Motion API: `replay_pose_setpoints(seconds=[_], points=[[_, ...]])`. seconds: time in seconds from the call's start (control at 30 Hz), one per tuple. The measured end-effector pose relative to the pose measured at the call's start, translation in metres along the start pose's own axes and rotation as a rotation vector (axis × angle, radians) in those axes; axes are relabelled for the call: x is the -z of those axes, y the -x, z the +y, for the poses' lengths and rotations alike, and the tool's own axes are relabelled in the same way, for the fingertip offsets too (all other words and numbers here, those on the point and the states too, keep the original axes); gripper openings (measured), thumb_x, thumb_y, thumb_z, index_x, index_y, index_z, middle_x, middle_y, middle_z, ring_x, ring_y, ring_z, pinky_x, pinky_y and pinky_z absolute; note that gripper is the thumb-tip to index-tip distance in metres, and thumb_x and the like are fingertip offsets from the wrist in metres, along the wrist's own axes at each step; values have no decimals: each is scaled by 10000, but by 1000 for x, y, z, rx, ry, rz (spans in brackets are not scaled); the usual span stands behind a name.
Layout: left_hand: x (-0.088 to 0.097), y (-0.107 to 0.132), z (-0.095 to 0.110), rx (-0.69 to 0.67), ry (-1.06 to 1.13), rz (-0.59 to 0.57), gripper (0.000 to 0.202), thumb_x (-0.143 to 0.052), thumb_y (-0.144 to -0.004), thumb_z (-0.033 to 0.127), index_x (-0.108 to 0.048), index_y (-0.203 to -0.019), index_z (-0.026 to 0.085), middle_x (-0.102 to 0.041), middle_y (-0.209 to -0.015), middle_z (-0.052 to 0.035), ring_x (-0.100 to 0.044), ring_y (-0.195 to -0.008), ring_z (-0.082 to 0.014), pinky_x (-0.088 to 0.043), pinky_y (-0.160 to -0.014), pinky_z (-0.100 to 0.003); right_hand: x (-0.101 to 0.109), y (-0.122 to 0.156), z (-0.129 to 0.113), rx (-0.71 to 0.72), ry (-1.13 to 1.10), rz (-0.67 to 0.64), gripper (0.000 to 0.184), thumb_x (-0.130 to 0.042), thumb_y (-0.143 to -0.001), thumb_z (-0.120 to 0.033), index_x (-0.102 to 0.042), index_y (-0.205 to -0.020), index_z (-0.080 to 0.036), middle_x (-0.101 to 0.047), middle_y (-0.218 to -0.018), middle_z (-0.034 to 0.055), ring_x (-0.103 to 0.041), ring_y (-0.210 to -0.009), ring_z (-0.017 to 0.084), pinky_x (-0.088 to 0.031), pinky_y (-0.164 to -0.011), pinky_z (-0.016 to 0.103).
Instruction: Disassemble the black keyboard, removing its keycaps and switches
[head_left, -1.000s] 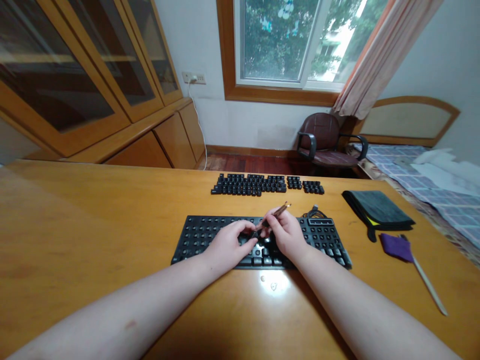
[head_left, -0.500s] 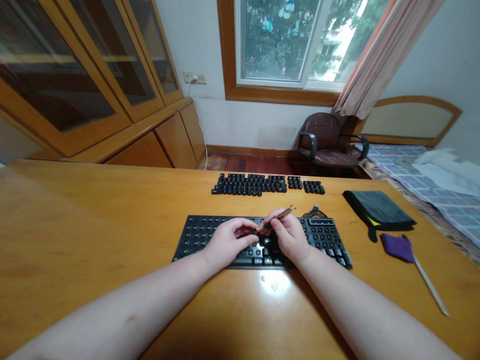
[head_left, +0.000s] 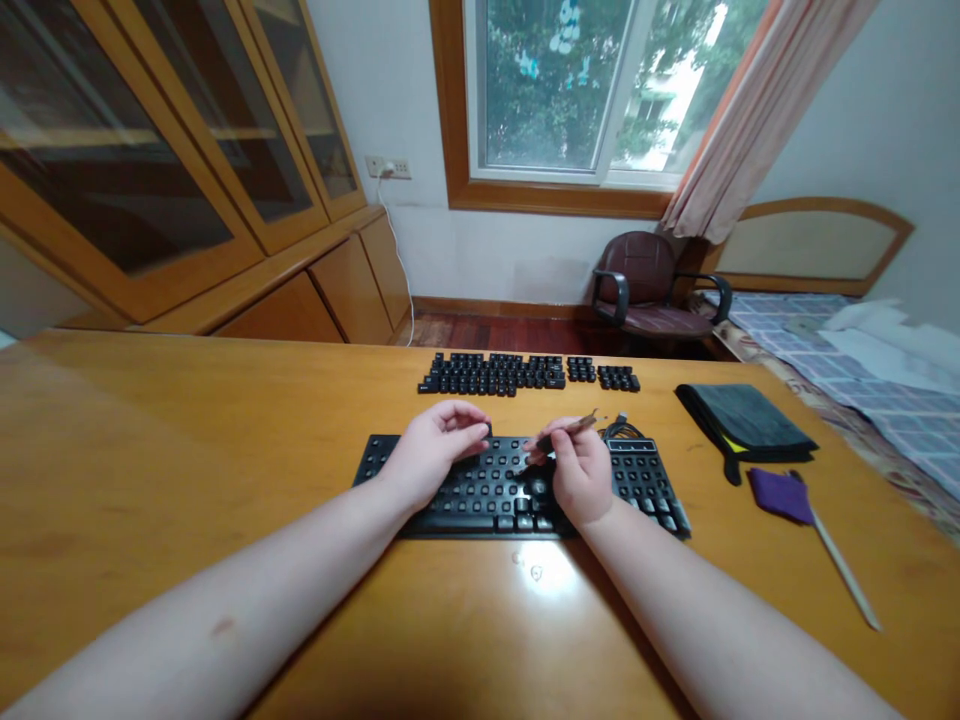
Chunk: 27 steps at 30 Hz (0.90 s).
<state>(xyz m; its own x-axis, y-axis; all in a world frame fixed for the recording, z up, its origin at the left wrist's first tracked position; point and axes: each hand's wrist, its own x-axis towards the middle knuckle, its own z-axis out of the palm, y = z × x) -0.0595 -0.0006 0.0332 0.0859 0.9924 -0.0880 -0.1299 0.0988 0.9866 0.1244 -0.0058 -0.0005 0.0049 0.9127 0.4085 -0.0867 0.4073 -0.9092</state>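
Note:
A black keyboard (head_left: 457, 524) lies on the desk, with most of its keycaps off and bare switches showing. A few wider keycaps remain along its front row. Above its upper left part, my left hand (head_left: 435, 448) pinches a small black keycap (head_left: 489, 430) between thumb and fingertips, partly hidden. My right hand (head_left: 583, 472), over the keyboard's right middle, is closed around a slim brown-and-black hand tool (head_left: 568, 430). The tool lies tilted, its dark end toward the bare switches and thin prongs at the far end. Its exact kind is unclear.
Loose black keycaps (head_left: 495, 374) sit in rows behind the keyboard. A coiled cable (head_left: 624, 428) is at its back right. To the right lie a dark folded cloth (head_left: 746, 420) and a purple brush-like item (head_left: 780, 495) with a pale handle. The wooden desk (head_left: 187, 450) extends left.
My left hand has moved left and up, away from the right hand, with the keycap at its fingertips. My right hand has shifted slightly, still gripping the tool.

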Motion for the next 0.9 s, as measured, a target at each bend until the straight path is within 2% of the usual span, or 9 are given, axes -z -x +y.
replay_pose_setpoints(seconds=[0.07,0.17,0.3,0.37,0.47,0.63,0.77,0.9], points=[[-2,-18,14,-78,-159,-33,253,-686,-695,287,-572,-877,152,-622,-867,-27,-618,-802,-149,-534,-731,-334,-1,-5,1,-41,-99,135,208,-471,-889,-392,-500,-826,-196,-652,-643,5,-552,-454,107,-457,-466,236],[-10,-56,24,-249,-488,-90,242,-616,-737,198,-573,-972,159,-641,-919,-50,-623,-811,-159,-528,-722,-325,1,-14,1,-95,-173,261,240,-492,-873,-423,-475,-833,-187,-637,-613,-15,-514,-401,79,-415,-422,200],[-29,-101,15,-398,-1130,-277,215,-558,-762,111,-628,-953,180,-665,-944,-32,-618,-871,-158,-485,-832,-292,8,-22,4,-123,-206,382,272,-494,-863,-450,-467,-820,-182,-631,-599,-23,-484,-379,64,-374,-393,177],[-39,-112,6,-476,-1337,-340,253,-545,-763,95,-639,-973,201,-645,-1014,-34,-601,-947,-169,-456,-879,-276,10,-24,5,-128,-209,408,281,-498,-856,-459,-467,-814,-182,-632,-596,-23,-474,-376,63,-363,-388,177],[-48,-118,-7,-511,-1417,-330,260,-565,-750,125,-637,-988,202,-606,-1073,-62,-595,-961,-198,-453,-870,-288,10,-25,5,-128,-203,419,292,-501,-848,-471,-468,-810,-184,-634,-591,-22,-461,-369,65,-355,-383,182],[-53,-119,-21,-521,-1498,-349,241,-570,-757,180,-633,-984,227,-652,-968,-44,-619,-875,-202,-470,-795,-299,8,-25,3,-125,-198,403,288,-511,-845,-464,-468,-798,-183,-628,-573,-27,-456,-362,64,-353,-379,178],[-53,-120,-22,-557,-1535,-326,247,-549,-773,177,-637,-996,234,-675,-968,-47,-592,-952,-218,-425,-874,-344,9,-25,5,-133,-201,404,290,-508,-847,-465,-469,-799,-181,-630,-575,-27,-452,-357,61,-351,-376,175],[-49,-116,-22,-604,-1524,-263,279,-562,-761,198,-622,-1032,227,-648,-1056,-61,-541,-1023,-238,-395,-907,-380,9,-26,6,-137,-204,402,281,-504,-854,-452,-472,-798,-177,-626,-574,-28,-449,-356,55,-348,-374,168]])
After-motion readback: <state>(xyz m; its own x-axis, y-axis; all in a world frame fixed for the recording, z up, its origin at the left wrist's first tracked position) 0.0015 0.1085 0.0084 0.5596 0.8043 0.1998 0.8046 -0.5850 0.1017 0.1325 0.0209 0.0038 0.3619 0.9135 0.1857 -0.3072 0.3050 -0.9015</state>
